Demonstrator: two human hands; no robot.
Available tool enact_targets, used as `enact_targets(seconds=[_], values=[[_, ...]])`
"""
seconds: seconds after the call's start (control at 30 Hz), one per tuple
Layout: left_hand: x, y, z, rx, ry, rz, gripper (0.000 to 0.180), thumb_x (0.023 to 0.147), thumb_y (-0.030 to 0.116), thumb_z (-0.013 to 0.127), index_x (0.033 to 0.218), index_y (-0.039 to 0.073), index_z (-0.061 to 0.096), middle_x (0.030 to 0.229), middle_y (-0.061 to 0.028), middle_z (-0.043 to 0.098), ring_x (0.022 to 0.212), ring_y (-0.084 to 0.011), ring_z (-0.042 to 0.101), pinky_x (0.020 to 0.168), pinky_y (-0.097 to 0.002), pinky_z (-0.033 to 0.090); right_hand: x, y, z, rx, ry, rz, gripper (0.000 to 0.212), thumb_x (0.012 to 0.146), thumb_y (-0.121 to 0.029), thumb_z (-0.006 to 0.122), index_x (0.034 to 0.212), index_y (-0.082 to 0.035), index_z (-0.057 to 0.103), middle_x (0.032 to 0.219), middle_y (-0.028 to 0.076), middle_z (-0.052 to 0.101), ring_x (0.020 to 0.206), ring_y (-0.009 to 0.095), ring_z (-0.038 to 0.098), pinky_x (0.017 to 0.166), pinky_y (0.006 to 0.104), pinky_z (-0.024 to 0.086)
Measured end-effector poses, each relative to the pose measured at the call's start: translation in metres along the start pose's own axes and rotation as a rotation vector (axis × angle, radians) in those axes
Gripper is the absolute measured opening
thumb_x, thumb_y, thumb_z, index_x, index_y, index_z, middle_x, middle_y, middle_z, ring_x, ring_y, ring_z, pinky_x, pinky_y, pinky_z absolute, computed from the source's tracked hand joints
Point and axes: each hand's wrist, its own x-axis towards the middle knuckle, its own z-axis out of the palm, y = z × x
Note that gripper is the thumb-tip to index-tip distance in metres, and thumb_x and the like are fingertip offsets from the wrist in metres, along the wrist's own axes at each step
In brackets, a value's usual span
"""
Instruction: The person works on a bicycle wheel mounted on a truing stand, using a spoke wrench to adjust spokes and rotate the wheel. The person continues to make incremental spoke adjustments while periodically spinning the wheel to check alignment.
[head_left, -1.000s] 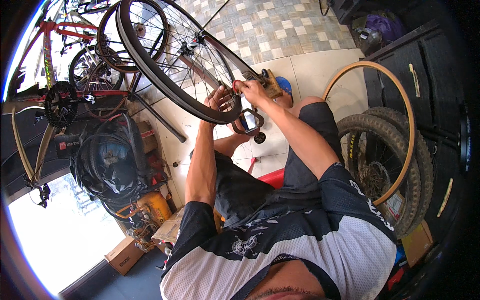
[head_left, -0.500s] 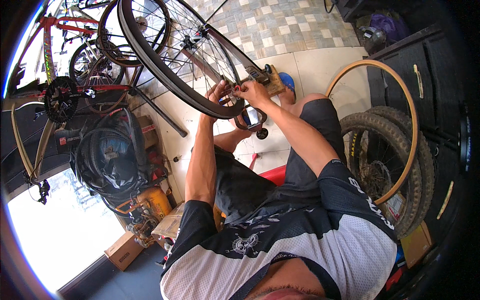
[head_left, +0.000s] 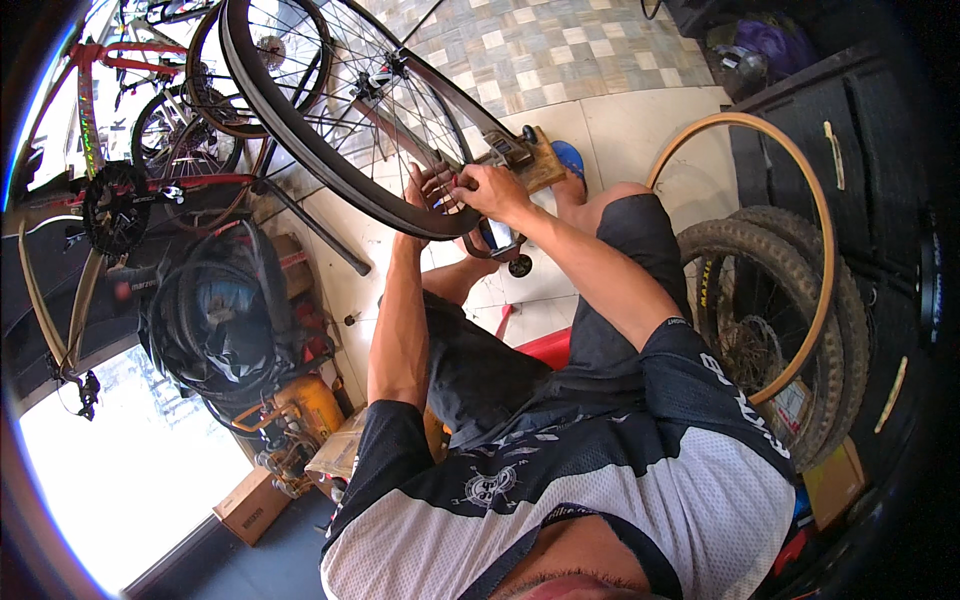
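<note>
A spoked bicycle wheel [head_left: 322, 178] with a dark, bare rim is mounted in a metal truing stand [head_left: 505, 150] on a wooden base [head_left: 545, 165]. My left hand [head_left: 422, 205] is at the near part of the rim, its fingers curled round the rim and in among the spokes. Just to its right, my right hand [head_left: 497, 193] pinches a small red spoke wrench [head_left: 459, 183] at the spokes beside the rim. The fingers cover most of the wrench. A dark curved arm of the stand with a round black knob [head_left: 519, 266] shows below my right hand.
Bicycle frames [head_left: 120, 180] and other wheels stand at the left, above a black bag-covered bundle [head_left: 215, 310]. A yellow compressor-like machine [head_left: 310, 405] and a cardboard box [head_left: 250, 505] lie below. At right, a tan rim [head_left: 825, 250] and knobby tyres [head_left: 740, 290] lean against dark drawers [head_left: 870, 150].
The wheel and stand appear shifted slightly left in view. My right hand has moved a little left with the red spoke wrench, and my left fingers have shifted among the spokes.
</note>
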Motion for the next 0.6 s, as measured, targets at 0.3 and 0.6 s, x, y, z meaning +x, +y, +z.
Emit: enact_targets(seconds=[0.3,0.6], values=[[0.005,-0.008,-0.022,0.183,-0.114,-0.051,0.04,0.102,0.037,0.059,0.122,0.002,0.065,0.109,-0.0074,0.07,0.097,-0.0179,0.066,0.08,-0.0319,0.056,-0.002,-0.006,-0.002,0.024,-0.032,0.039,0.032,0.082,-0.035,0.068,0.1,-0.008,0.066,0.091,0.018,0.072,0.089,0.04,0.069,0.078,0.0493,0.053],[0.02,-0.007,-0.017,0.363,-0.214,-0.031,0.031,0.099,0.037,0.065,0.104,0.006,0.068,0.091,0.0009,0.066,0.083,-0.0094,0.061,0.071,-0.0267,0.049,-0.005,-0.004,-0.004,0.052,-0.024,0.016,0.031,0.085,-0.031,0.067,0.102,-0.006,0.062,0.088,0.018,0.071,0.085,0.039,0.069,0.073,0.0484,0.052]])
